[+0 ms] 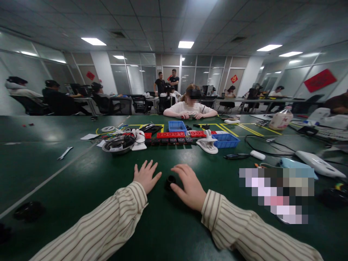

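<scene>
My left hand [146, 176] lies flat on the green table [152, 224] with its fingers spread and nothing in it. To the right, my right hand [189, 186] curves around the near side of a small black ring-shaped part [170, 180]. Its thumb tip overlaps that part's edge in view, while the other fingers arch above it with a gap. Whether the thumb touches the part is hard to tell. The dark part has a round opening facing up and stands on the tabletop between my two hands.
Ahead stand a metal bowl of cables [119, 148], a row of red and black blocks [174, 137], a white clamp stand [208, 143] and a blue bin [225, 140]. A wrench [65, 153] lies left. A person [191, 105] sits opposite. Black objects [29, 211] rest near left.
</scene>
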A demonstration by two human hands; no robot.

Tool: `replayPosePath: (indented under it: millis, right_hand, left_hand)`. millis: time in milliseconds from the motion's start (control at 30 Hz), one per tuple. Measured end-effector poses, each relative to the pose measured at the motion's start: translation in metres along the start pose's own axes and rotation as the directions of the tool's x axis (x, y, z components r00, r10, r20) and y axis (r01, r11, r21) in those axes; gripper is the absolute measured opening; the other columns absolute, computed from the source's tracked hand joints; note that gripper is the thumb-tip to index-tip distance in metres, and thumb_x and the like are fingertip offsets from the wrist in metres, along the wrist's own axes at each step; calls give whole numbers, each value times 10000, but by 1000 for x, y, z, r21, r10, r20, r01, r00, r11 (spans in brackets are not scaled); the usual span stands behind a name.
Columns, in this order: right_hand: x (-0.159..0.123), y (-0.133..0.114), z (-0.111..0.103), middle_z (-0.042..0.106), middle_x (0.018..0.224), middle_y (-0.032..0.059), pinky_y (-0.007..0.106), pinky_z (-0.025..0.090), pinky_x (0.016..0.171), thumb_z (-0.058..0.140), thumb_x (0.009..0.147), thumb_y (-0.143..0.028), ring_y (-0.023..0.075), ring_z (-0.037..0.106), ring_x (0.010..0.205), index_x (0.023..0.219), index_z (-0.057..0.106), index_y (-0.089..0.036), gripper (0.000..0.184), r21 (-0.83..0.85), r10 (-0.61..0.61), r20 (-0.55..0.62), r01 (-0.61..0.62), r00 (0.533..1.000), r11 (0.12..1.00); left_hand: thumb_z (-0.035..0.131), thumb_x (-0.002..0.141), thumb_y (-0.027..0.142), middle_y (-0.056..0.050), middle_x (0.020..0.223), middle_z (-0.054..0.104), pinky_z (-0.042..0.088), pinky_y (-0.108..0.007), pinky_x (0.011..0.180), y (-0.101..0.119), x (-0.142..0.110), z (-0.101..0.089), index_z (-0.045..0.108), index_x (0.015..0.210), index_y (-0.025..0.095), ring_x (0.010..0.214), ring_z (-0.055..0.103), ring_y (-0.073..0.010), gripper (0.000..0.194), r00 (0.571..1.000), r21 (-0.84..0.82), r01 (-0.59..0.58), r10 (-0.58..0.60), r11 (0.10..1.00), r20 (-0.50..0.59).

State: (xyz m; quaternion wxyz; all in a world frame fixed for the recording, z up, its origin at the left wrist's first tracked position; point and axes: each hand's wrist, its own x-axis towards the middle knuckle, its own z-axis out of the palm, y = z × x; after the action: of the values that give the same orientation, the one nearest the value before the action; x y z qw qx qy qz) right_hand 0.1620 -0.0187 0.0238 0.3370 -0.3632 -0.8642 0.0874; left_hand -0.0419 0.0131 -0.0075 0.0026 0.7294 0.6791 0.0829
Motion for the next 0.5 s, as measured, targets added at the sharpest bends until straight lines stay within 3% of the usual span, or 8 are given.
replayPosePath:
  millis: [67,233,367,500]
  right_hand:
    - [-2,-8,5,472,1172,98,403,309,978,511,792,-271,220,410,1109,1169,434,-168,398,-4,-53,97,54,994,999]
    - [1,-12,12,541,1038,75,342,390,888,513,782,-153,185,478,981,1055,506,-160,273,26,11,180,-16,984,1000]
    - [-6,-30,2,560,987,54,307,406,850,607,734,-180,171,492,936,999,530,-165,277,127,-23,281,-14,960,992]
    - [-33,-52,-19,564,988,36,282,409,830,631,715,-194,163,493,926,987,539,-187,287,205,-46,384,-37,922,978]
  left_hand:
    - [241,838,574,-71,1425,228,90,-604,995,-3,3,1,295,1342,195,1306,144,-318,633,996,62,37,-41,997,73]
    - [211,787,660,-76,1439,168,144,-562,1007,-5,7,3,222,1370,182,1312,125,-316,753,988,86,34,-47,996,146]
    - [224,787,653,-72,1444,150,161,-550,1008,-5,6,3,207,1373,187,1314,122,-312,749,987,90,40,-53,995,151]
    - [223,787,653,-66,1445,148,163,-542,1011,-7,7,3,201,1375,187,1315,120,-309,750,984,91,35,-50,995,171]
